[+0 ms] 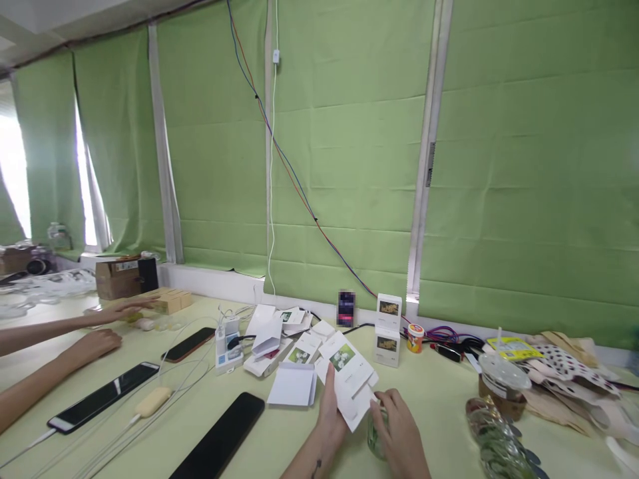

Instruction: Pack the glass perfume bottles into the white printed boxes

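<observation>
A flattened white carton point(349, 372) with a green leafy picture is held in my left hand point(333, 406), the thumb lying over its face. My right hand point(399, 429) has its fingers curled at the carton's lower right corner, seemingly pinching the edge there. Just below those fingers, partly hidden, stands a greenish see-through object point(375, 436) whose kind I cannot make out. An opened white carton point(292, 384) lies left of my hands, and a pile of similar white cartons point(269, 332) is behind it.
Two picture boxes point(388, 329) stand stacked at the back, beside a small orange-and-white tub point(415, 338). A black phone point(219, 439) and a power strip point(228, 349) with cables lie left. Another person's hands point(94, 346) rest farther left. Right are a lidded cup point(502, 382) and wrapped packs point(499, 439).
</observation>
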Motion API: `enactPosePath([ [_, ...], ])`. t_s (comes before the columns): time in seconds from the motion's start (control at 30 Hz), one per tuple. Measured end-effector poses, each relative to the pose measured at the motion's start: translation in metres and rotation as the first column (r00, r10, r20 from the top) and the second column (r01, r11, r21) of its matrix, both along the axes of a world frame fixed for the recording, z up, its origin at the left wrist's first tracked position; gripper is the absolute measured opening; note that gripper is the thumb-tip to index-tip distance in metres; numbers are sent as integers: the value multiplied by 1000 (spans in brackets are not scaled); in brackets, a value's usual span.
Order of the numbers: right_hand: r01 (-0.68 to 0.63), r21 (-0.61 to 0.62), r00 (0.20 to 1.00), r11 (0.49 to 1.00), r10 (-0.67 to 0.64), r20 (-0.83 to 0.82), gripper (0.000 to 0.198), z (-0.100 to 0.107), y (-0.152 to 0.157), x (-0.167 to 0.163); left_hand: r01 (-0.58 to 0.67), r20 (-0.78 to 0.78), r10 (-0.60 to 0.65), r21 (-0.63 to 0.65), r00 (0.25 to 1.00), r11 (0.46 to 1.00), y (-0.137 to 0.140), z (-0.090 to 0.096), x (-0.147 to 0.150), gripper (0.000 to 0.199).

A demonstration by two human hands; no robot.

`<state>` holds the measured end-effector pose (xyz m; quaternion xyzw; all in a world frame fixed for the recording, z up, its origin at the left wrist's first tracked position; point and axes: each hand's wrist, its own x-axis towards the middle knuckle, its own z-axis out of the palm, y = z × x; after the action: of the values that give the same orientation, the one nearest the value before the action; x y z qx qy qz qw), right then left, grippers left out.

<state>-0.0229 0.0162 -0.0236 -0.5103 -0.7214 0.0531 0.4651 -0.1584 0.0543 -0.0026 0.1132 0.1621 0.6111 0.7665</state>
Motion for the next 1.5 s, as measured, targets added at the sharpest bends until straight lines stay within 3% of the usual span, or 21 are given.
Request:
enactPosePath([
  [0.13,-26,-24,998,999,24,-50,26,-2,4,8,-145,-209,151,44,966,988,15,11,-22,51],
  [0.27,-21,59,1000,998,22,-12,26,-7,8,13,-173,-360,208,127,909,977,30,27,-63,44],
  [0.37,-31,88,998,996,26,56,23,-12,9,15,-189,-430,236,149,871,971,36,27,-85,42],
  [0.57,6,117,980,993,-29,195,22,-7,11,25,-26,-644,179,239,744,971,35,15,-71,21],
  [0.67,36,28,988,999,-40,151,24,-10,13,42,113,-744,164,307,648,945,24,11,-49,34],
  [0.77,-21,-168,998,986,31,54,23,-21,13,63,316,-853,177,363,491,877,6,3,-29,70],
  [0.83,-141,-306,988,941,152,10,20,-27,12,75,520,-926,280,375,254,768,-6,-5,-19,97],
  [0.9,-242,-373,965,896,262,1,18,-30,10,81,637,-899,422,392,115,664,-15,-12,-13,100],
  [0.93,-261,-377,959,889,283,5,19,-30,9,82,663,-877,472,407,91,628,-18,-13,-11,95],
  [1.07,-292,-391,954,873,297,-51,16,-23,5,78,699,-826,559,442,72,562,-27,-3,-6,73],
  [1.17,-368,-433,929,823,340,-144,7,-16,3,78,697,-795,590,504,144,510,-36,12,-2,64],
  [1.27,-458,-458,889,762,392,-238,19,-10,0,84,694,-773,595,552,218,462,-45,23,1,60],
  [1.4,-614,-507,789,605,465,-401,44,-4,-2,90,692,-766,578,579,282,430,-52,30,3,59],
  [1.5,-700,-548,714,458,469,-520,54,-3,-2,92,698,-722,602,623,341,351,-55,37,7,45],
])
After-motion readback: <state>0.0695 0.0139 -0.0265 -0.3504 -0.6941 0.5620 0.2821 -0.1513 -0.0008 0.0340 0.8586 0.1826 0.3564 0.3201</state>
